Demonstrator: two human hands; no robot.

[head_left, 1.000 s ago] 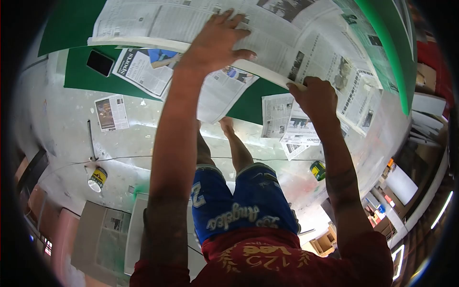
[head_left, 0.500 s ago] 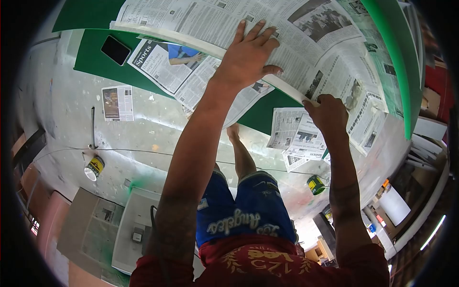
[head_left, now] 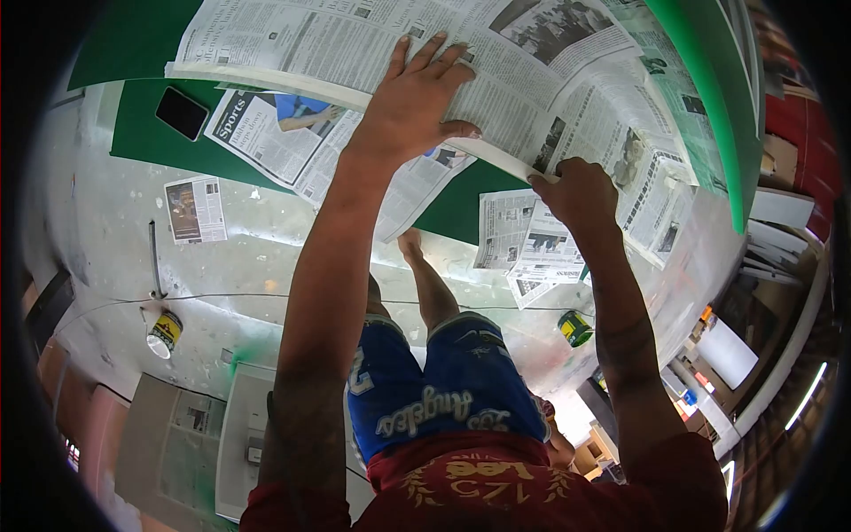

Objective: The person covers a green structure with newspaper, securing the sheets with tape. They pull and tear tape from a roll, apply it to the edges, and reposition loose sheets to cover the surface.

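Newspaper sheets cover a large curved panel with a bright green edge. Along the lower edge of the paper runs a pale strip. My left hand lies flat on the newspaper with its fingers spread and the thumb over the strip. Farther right, my right hand is closed at the lower edge of the paper, thumb and finger pressed together on the strip. Below the panel are a green board and more newspaper, including a Sports page.
A black phone rests on the green board. On the floor lie a small newspaper piece and more sheets, with a cable running across. Two paint cans stand there. Cardboard is at the lower left.
The camera view has shifted, so most of the scene appears farther left. Both hands stay at about the same places on the newspaper and its edge.
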